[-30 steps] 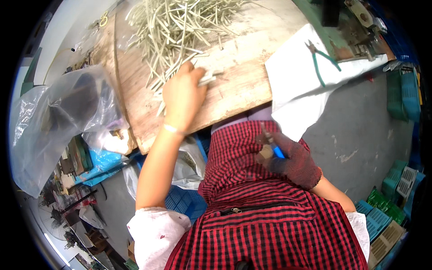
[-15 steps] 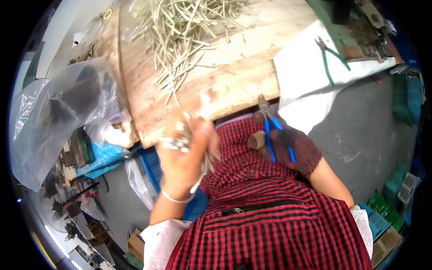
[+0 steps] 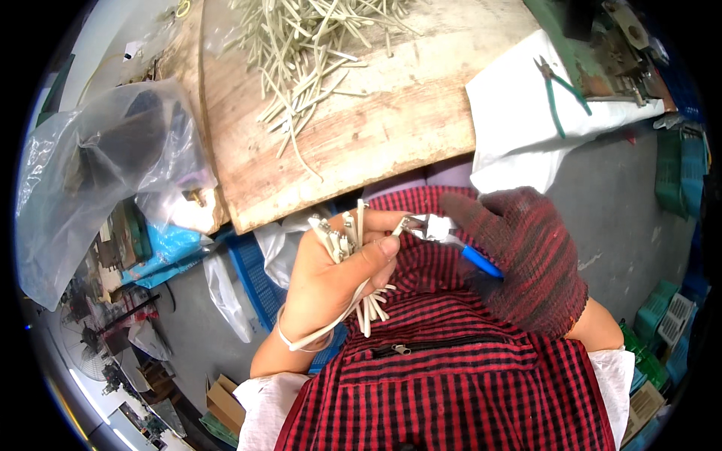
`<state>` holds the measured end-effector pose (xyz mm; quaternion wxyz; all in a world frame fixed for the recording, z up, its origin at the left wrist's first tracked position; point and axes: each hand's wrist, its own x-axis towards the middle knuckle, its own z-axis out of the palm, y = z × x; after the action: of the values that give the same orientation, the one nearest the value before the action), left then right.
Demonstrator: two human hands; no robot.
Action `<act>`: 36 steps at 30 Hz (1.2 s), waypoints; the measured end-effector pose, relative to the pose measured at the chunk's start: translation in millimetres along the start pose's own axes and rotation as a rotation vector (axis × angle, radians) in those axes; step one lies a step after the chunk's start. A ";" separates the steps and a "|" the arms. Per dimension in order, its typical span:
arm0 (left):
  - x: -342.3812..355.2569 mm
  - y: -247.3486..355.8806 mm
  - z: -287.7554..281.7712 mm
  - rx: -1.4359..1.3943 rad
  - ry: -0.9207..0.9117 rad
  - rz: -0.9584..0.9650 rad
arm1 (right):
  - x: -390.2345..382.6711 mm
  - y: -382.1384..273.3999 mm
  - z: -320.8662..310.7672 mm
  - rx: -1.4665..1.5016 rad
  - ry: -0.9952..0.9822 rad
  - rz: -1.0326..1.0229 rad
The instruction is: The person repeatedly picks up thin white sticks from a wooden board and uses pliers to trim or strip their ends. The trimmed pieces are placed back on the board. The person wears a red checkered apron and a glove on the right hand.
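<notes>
My left hand (image 3: 323,282) is closed round a bunch of short cream-coloured cords (image 3: 336,244), some with shiny, metallic-looking ends. Thumb and forefinger pinch one cord (image 3: 401,228), whose end sticks out to the right. In a dark red and black knitted glove, my right hand (image 3: 538,263) grips blue-handled pliers (image 3: 480,261). The jaws meet that cord's end; glare hides how tightly they close on it. A large loose pile of similar cords (image 3: 316,45) lies on the wooden table (image 3: 391,128), with one long curved piece toward the near edge.
Green-handled pliers (image 3: 558,98) rest on a white sheet (image 3: 519,143) at the right. A clear plastic bag (image 3: 113,180) hangs at the table's left. Below it stands a blue crate (image 3: 252,274). A checked red and black apron (image 3: 451,383) covers my lap.
Both hands have come together above my lap. My right hand has turned the pliers leftward, bringing their jaws to a cord end that my left fingers now hold out.
</notes>
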<state>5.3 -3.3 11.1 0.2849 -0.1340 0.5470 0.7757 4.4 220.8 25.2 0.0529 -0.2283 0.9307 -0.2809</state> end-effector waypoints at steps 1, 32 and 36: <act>-0.7 3.0 0.0 0.042 0.012 -0.008 | 4.6 -7.1 -3.4 -0.015 -0.001 -0.011; 10.8 0.5 -16.2 0.109 -0.284 -0.259 | -9.2 47.7 11.9 -0.049 -0.038 -0.288; 7.7 -16.2 -18.3 -0.043 -0.334 -0.240 | -5.1 44.2 7.3 -0.071 -0.070 -0.218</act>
<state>6.7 -14.1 -12.1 0.4591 -0.0738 0.4554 0.7592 -6.9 252.1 -5.2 0.0464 -0.3395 0.9073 -0.2437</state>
